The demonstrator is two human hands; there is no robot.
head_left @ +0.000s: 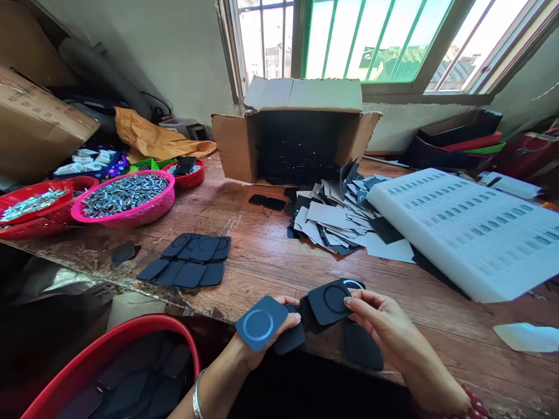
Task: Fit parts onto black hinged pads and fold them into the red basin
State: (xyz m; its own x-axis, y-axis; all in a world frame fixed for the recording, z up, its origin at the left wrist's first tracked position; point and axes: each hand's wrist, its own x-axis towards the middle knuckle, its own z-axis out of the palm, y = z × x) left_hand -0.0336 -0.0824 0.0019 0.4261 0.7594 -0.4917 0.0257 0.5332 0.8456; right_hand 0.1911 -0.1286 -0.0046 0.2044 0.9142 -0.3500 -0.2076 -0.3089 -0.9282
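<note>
My left hand [250, 352] is closed, its thumb pressed on rounded square black pads. One pad [258, 323] with a pale ring lies over the back of the fingers, and another dark pad [290, 340] shows under the thumb. In my right hand [386, 326], fingertips pinch the right edge of a black square pad [329, 302] with a dark ring. Other pads overlap behind it, partly hidden. Below the right hand, a dark pad [362, 344] rests at the table's near edge. Left of both hands, several pads [192, 247] lie in overlapping rows on the wooden table [257, 270].
A red tub [192, 340] of dark pads stands below the table's left edge. Pink [124, 218] and red baskets [198, 174] hold small metal parts. Behind are an open cardboard box [233, 145], a heap of cards [329, 215] and a white foam tray [480, 250] on the right.
</note>
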